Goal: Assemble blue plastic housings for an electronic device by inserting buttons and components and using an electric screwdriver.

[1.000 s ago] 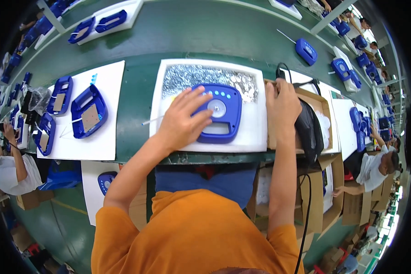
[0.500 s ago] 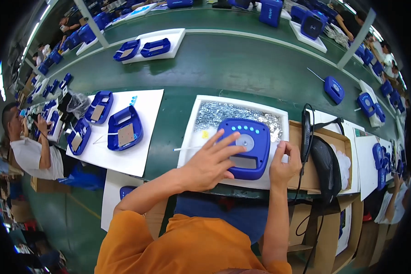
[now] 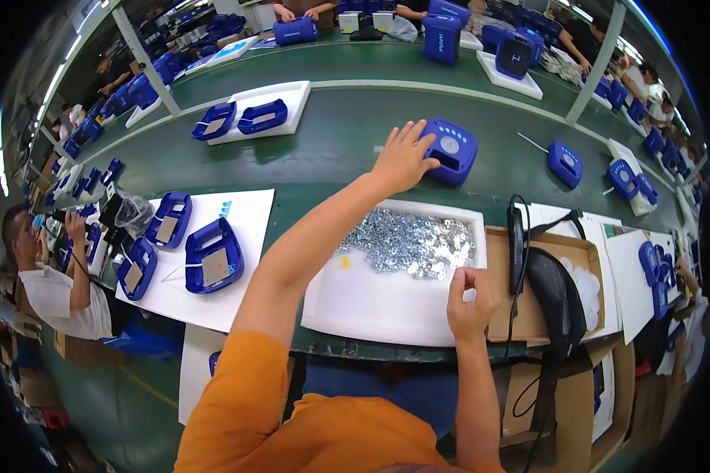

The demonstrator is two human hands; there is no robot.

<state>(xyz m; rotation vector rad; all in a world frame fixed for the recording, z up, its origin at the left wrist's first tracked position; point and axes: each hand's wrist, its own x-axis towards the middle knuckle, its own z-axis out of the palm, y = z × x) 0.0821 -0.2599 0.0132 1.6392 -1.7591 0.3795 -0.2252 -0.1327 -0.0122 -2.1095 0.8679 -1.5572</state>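
Observation:
Stretched far forward, my left hand [image 3: 403, 162] grips the left edge of a blue plastic housing [image 3: 461, 164] on the green conveyor belt. The housing's face has a row of pale dots, a round grey disc and a cut-out that my fingers partly cover. My right hand [image 3: 471, 303] hovers over the right side of a white foam tray [image 3: 379, 311], thumb and fingers curled together; whatever may be in them is hidden. Small shiny metal pieces [image 3: 406, 240] fill the tray's far part, beside a little yellow bit [image 3: 345, 262].
Open blue shells [image 3: 215, 256] lie on a white board [image 3: 252, 229] to the left. At right stand a cardboard box [image 3: 599, 268], a black pouch [image 3: 556, 292] and a corded black tool [image 3: 517, 236]. Another blue housing [image 3: 566, 163] rests on the belt. A co-worker [image 3: 59, 276] sits at left.
My left hand has carried the blue housing from the foam tray forward onto the belt. My right hand stays curled near the tray's right edge. The view has tilted up.

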